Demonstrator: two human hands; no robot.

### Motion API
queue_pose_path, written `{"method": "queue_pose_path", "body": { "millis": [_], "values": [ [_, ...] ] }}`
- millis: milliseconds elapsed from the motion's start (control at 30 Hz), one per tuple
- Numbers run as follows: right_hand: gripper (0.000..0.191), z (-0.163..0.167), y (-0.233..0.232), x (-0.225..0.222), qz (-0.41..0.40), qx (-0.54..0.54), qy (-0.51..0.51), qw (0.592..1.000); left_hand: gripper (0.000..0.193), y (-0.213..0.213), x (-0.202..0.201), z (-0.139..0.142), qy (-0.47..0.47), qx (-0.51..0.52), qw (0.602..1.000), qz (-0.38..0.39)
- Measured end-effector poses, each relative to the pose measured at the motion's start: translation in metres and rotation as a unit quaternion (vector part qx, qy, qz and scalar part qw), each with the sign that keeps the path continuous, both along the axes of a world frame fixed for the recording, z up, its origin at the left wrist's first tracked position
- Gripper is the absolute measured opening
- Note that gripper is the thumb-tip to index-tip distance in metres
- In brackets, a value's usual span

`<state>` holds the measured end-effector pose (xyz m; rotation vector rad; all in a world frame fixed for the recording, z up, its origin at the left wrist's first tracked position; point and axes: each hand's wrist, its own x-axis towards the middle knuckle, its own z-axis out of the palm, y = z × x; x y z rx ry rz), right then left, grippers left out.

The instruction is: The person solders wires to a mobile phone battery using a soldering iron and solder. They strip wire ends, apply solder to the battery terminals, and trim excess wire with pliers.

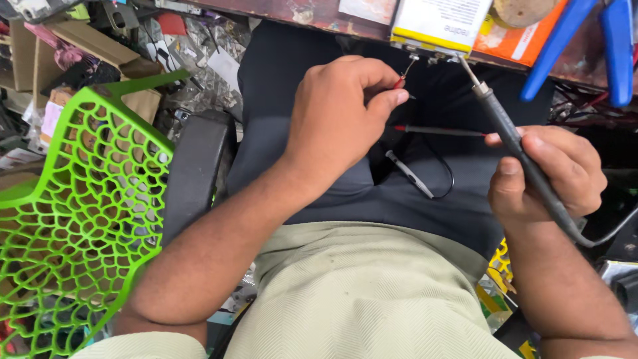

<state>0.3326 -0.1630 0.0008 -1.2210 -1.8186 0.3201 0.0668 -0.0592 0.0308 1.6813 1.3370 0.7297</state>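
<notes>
Soldering in hand: our right hand (548, 176) closes on the soldering iron (515, 143), tip at the flat battery (438, 25) just ahead; our left hand (335, 119) pinches the red wire (407, 72). Next, we judge, needs steady contact.

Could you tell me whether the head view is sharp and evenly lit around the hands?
Head view: both hands, left hand and right hand, are sharp under soft even light; the soldering iron tip is crisp; the green chair bends slightly near the frame edge.
</notes>
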Motion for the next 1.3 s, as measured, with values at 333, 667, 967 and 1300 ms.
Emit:
{"method": "queue_pose_path", "body": {
  "millis": [333,667,967,1300],
  "values": [
    [0.023,-0.004,0.000,-0.005,0.030,-0.027,0.012,0.999,0.015,-0.002,0.010,-0.002,-0.059,-0.085,0.995,-0.005],
    [0.019,0.001,0.015,-0.019,0.013,-0.004,0.004,1.000,0.018,-0.004,0.011,-0.013,-0.087,-0.129,0.988,0.003],
    [0.023,0.024,0.021,-0.019,0.059,0.046,0.123,0.990,0.018,-0.018,-0.002,-0.042,-0.012,-0.177,0.983,-0.051],
    [0.026,0.024,-0.003,-0.027,0.020,0.091,0.113,0.989,0.022,0.012,0.011,-0.163,-0.116,-0.193,0.957,-0.181]
  ]
}}
